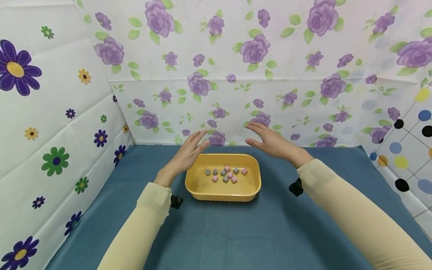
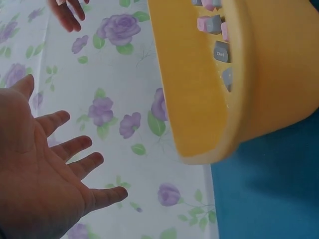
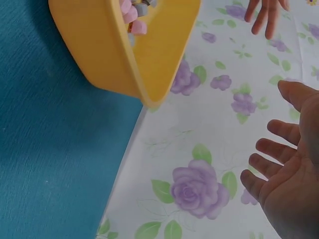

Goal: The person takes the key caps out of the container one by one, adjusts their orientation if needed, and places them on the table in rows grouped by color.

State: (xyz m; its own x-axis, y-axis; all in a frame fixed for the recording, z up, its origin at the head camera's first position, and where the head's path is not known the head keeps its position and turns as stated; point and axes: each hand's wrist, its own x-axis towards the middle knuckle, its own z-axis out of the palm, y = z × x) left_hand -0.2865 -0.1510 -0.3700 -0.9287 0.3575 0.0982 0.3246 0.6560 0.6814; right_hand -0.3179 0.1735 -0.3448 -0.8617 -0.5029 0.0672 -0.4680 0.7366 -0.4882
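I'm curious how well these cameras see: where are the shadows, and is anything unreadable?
Head view: a soft shadow on the blue cloth beside the right sleeve, and any lettering on the keys too small to read; left wrist view: one grey key reads "Del"; right wrist view: a soft shadow on the cloth beside the yellow tub.

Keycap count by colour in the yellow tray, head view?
Pink keycaps: 5
Grey keycaps: 5
Total: 10
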